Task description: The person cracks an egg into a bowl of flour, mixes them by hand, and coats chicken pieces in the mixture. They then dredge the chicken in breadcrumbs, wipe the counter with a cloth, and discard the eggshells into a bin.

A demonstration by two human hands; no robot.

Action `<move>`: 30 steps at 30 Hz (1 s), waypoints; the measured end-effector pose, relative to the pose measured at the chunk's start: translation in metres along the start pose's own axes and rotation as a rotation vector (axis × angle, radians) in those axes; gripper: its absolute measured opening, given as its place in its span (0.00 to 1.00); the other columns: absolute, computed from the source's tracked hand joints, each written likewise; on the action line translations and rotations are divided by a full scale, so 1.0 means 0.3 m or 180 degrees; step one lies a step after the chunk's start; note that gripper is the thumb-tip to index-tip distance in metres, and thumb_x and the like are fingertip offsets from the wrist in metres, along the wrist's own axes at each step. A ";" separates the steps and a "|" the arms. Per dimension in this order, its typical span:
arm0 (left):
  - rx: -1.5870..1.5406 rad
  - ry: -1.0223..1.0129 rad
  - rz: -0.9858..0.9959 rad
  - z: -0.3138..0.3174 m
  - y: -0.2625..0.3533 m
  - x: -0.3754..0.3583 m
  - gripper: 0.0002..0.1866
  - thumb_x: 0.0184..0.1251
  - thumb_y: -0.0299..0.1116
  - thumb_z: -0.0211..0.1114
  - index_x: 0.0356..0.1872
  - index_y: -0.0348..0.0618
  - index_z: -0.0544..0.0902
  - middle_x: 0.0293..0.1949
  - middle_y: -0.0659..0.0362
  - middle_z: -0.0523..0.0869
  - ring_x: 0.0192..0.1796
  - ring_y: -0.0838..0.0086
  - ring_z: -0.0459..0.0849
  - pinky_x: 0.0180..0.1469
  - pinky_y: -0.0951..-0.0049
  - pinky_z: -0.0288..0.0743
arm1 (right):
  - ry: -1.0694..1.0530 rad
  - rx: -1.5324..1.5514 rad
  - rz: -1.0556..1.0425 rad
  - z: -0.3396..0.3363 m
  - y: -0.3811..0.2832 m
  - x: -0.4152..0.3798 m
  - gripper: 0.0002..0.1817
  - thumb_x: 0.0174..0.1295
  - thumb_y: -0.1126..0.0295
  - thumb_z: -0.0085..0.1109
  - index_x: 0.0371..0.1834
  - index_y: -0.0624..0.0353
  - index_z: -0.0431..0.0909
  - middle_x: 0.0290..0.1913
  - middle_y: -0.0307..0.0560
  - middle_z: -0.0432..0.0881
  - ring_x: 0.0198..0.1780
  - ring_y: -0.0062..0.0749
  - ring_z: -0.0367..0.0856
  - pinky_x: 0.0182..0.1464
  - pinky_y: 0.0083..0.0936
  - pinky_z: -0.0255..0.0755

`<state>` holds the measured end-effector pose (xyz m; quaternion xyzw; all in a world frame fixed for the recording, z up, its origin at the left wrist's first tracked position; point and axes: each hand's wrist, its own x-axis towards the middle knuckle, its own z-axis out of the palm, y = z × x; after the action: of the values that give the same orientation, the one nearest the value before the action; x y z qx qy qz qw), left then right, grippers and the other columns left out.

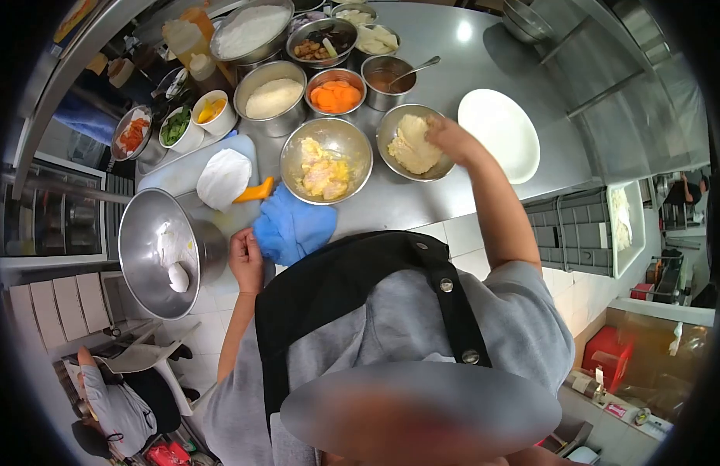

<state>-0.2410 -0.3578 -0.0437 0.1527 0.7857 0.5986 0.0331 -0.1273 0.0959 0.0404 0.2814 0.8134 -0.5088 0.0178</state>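
My right hand (451, 142) reaches into a steel bowl (391, 165) of pale crumbs, fingers bent down at the edge of a flat crumb-coated piece (413, 145). Its fingertips are hidden, and I cannot tell whether they pinch anything. To its left stands a steel bowl (360, 147) with raw meat pieces (323, 171) in yellow egg. My left hand (246, 260) is low at the table's front edge, fingers curled in, right beside a crumpled blue cloth (298, 225). An orange handle (255, 191) sticks out by a white round item (224, 179) on the cutting board (159, 179).
A white oval plate (499, 136) lies right of the crumb bowl. Behind are bowls of carrot slices (335, 96), white powder (274, 99) and sauce with a spoon (416, 70). A large steel bowl (162, 252) with eggshell stands left. Another person (131, 404) is at lower left.
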 end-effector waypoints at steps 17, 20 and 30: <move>0.0060 0.0321 0.0079 0.011 0.041 0.001 0.06 0.66 0.28 0.55 0.39 0.38 0.76 0.28 0.65 0.77 0.30 0.85 0.72 0.34 0.83 0.68 | 0.0193 0.0618 -0.0364 0.014 -0.178 -0.023 0.16 0.52 0.75 0.51 0.46 0.66 0.73 0.34 0.48 0.80 0.34 0.37 0.78 0.42 0.26 0.71; -0.0141 0.0413 0.0171 0.021 0.067 -0.023 0.06 0.66 0.29 0.55 0.39 0.38 0.76 0.28 0.65 0.78 0.30 0.86 0.72 0.33 0.84 0.67 | -0.0418 0.0812 -0.0880 0.130 -0.241 0.018 0.16 0.51 0.77 0.48 0.44 0.59 0.75 0.35 0.39 0.78 0.33 0.21 0.76 0.34 0.20 0.71; -0.1832 -0.1003 -0.1541 0.263 0.277 0.092 0.17 0.64 0.28 0.56 0.50 0.37 0.62 0.31 0.57 0.74 0.28 0.74 0.79 0.33 0.72 0.79 | -0.1383 -0.2626 -0.2098 0.543 -0.282 0.117 0.25 0.44 0.73 0.58 0.51 0.59 0.72 0.52 0.56 0.73 0.55 0.49 0.70 0.57 0.34 0.65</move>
<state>-0.2321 -0.2570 0.0167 0.0376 0.5845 0.7383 0.3344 -0.2391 -0.0524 0.0199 -0.1285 0.9672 -0.1740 0.1334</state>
